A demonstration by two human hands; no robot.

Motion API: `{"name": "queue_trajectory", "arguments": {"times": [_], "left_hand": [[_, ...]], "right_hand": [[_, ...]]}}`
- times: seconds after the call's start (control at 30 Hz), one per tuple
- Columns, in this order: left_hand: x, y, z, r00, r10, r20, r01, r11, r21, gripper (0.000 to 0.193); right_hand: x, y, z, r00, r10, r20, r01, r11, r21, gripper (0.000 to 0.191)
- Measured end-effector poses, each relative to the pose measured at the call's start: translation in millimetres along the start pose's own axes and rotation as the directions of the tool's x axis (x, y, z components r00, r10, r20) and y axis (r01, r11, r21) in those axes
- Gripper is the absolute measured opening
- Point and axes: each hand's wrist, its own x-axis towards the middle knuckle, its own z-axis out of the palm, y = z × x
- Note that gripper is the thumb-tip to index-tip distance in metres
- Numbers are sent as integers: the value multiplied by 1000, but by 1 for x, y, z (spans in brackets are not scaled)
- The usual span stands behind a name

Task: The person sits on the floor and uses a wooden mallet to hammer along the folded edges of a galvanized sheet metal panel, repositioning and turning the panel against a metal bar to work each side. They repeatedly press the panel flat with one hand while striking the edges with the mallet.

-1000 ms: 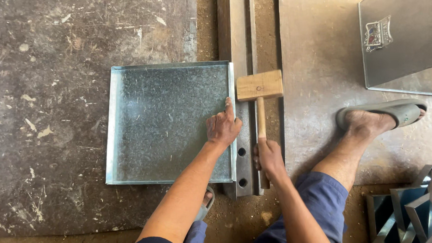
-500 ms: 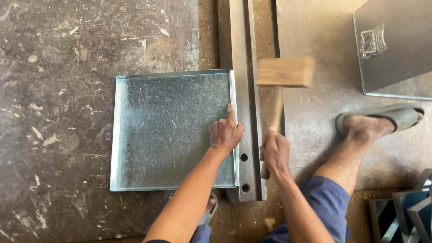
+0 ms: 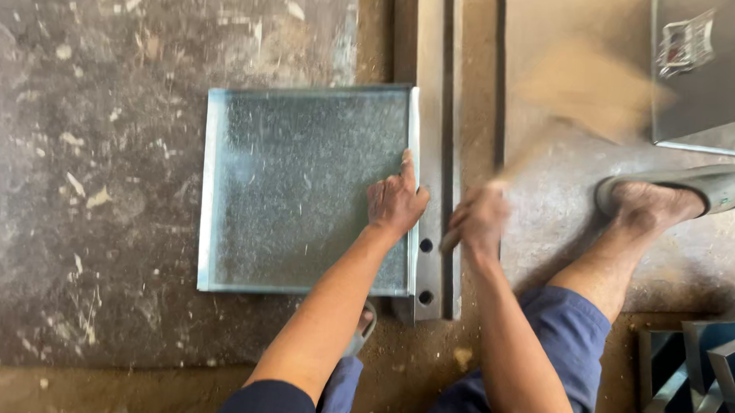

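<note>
The concrete floor (image 3: 71, 177) filled most of the view, dark and scuffed on the left, paler and dusty on the right; on it lay a square galvanised tray (image 3: 302, 187) with low folded rims, its right edge resting on a long steel bar (image 3: 432, 110) that ran up and down the view; a grey metal box (image 3: 712, 73) stood at the upper right, and folded metal pieces (image 3: 707, 370) were stacked at the lower right; a foot in a sandal (image 3: 674, 195) was planted just right of the bar; the left hand (image 3: 395, 201) lay flat and open on the tray's right side, fingers spread, pinning it against the bar; the right hand (image 3: 478, 220) was closed around the handle of a wooden mallet (image 3: 588, 84), whose head was a raised blur above the pale floor; the step in hand looked like hammering the tray's rim over the bar; the next blow would call for the mallet landing squarely on the rim, clear of the left fingers.
</note>
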Motion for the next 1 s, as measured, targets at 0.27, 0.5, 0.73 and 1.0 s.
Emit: {"name": "queue_trajectory", "arguments": {"times": [0.27,0.5,0.73,1.0], "left_hand": [[1,-1,-5,1000,24,2,-24,1000,-1,73],[-2,0,-9,999,39,-7,-39,999,26,77],[0,1,-10,999,35,-31,-34,998,44,77],[-8,5,-11,1000,-6,-6,7,999,39,77]], "right_hand": [[18,-1,4,984,168,-66,-115,863,492,26],[19,-9,16,943,326,70,-333,904,267,32],[-7,-24,-9,983,-183,-8,164,898,-407,51],[-17,-5,-2,947,-231,225,318,550,-773,51]]}}
